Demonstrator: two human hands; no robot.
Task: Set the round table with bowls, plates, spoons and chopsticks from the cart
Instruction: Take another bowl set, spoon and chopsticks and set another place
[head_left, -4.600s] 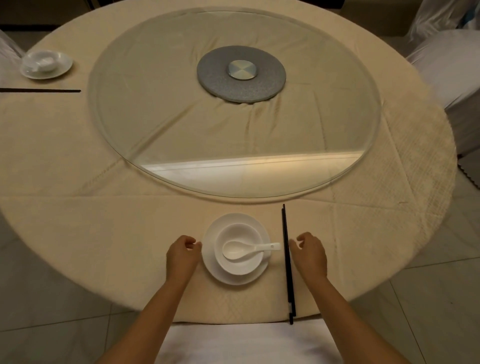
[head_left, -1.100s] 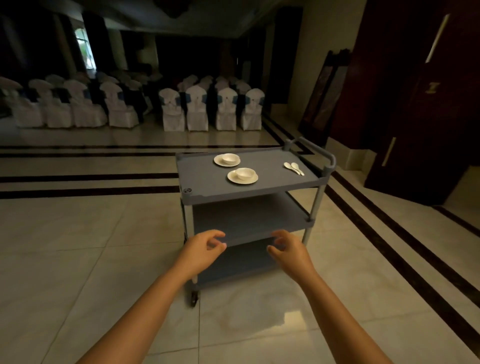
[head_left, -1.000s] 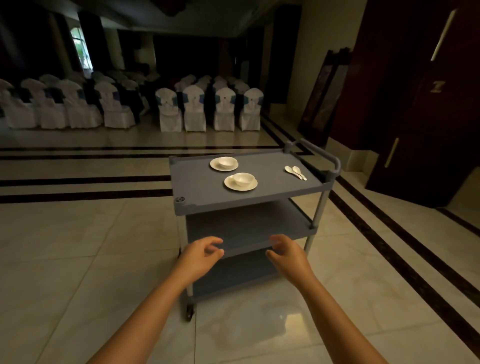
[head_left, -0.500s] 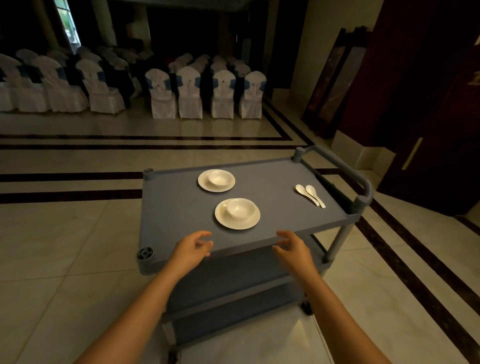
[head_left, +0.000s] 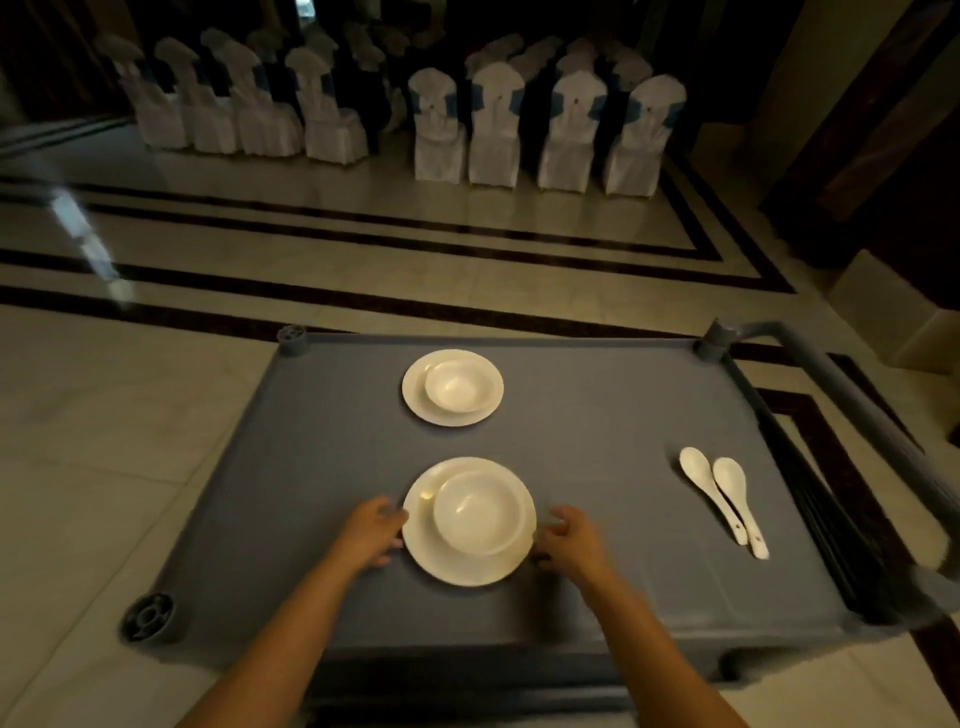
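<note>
Near plate (head_left: 457, 558) with bowl (head_left: 480, 512) sits on grey cart top (head_left: 597, 467), front centre. Left hand (head_left: 370, 531) and right hand (head_left: 570, 538) flank its rim, fingers loosely curled; contact with the rim is blurred, cannot tell. Far plate (head_left: 415, 392) lies behind. Two spoons (head_left: 724, 499) lie right, handles pointing toward near-right edge. No legible writing.
</note>
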